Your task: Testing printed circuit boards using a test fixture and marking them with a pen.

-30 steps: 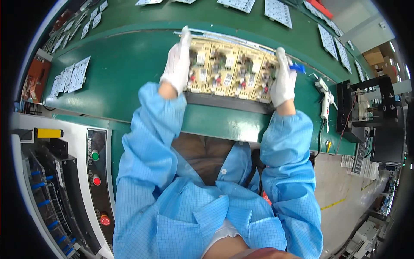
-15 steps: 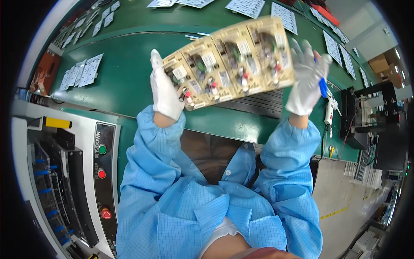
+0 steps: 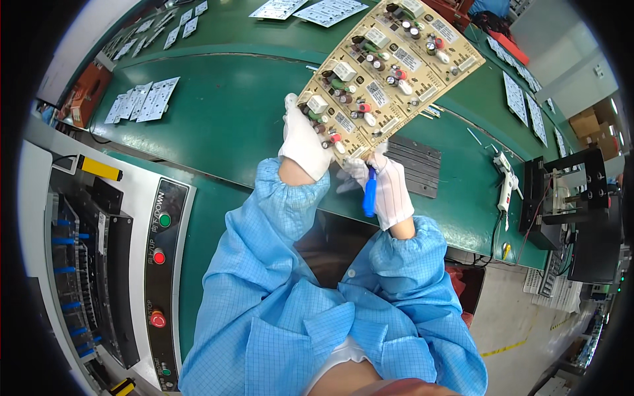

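A tan circuit board panel with repeated rows of components is held up tilted over the bench, component side facing me. My gloved left hand is closed on its lower left edge, the fingers partly hidden behind the board. Just below the lowest corner, my gloved right hand is closed around a blue-handled tool. The handle points down toward me, and the tool's working end is hidden by the hand and board. Whether the right fingers also touch the board corner, I cannot tell.
Beneath the hands, a dark grooved plate lies on the green bench. White boards lie at left. At right are a white glue gun and a black fixture. A machine panel with buttons stands at near left.
The board has turned, its right end swinging up and away. My left hand shifted right with it. My right hand moved from beside the board's right end to its lower corner, bringing the blue-handled tool.
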Available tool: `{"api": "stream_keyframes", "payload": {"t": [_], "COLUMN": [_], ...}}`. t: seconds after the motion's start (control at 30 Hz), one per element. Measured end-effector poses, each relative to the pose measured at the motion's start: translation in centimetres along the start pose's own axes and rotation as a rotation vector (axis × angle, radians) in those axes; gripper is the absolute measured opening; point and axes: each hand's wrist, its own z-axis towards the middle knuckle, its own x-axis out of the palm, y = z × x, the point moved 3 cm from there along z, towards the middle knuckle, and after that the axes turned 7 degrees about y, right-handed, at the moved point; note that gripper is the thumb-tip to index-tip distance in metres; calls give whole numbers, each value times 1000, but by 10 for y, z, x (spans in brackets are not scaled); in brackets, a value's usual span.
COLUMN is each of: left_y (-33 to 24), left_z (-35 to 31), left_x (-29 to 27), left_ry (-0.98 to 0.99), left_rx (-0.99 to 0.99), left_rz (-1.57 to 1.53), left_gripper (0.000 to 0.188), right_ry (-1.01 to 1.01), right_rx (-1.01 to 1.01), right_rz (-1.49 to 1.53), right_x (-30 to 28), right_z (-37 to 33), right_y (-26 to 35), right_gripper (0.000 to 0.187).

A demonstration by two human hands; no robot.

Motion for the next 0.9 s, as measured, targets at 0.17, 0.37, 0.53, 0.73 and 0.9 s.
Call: {"api": "stream_keyframes", "payload": {"t": [0.17, 0.37, 0.53, 0.73, 0.9], "left_y": [3, 6, 0, -7, -57], "left_z": [-8, -11, -15, -12, 4], "left_x": [1, 1, 11, 3, -14], "left_ry": [-41, -30, 122, 105, -115], "left_rx": [-67, -150, -206, -104, 260], "left_rz": [71, 148, 4, 15, 118], "left_gripper": [45, 44, 46, 47, 51], "right_ry": [150, 225, 233, 268, 308], "right_rx": [45, -115, -186, -153, 131], "right_rz": [222, -177, -133, -9, 202], "right_x": [1, -1, 3, 10, 11], "right_z": [-4, -15, -14, -10, -38], "right_y": [5, 26, 36, 12, 21], "right_gripper": [15, 17, 14, 24, 33]}}
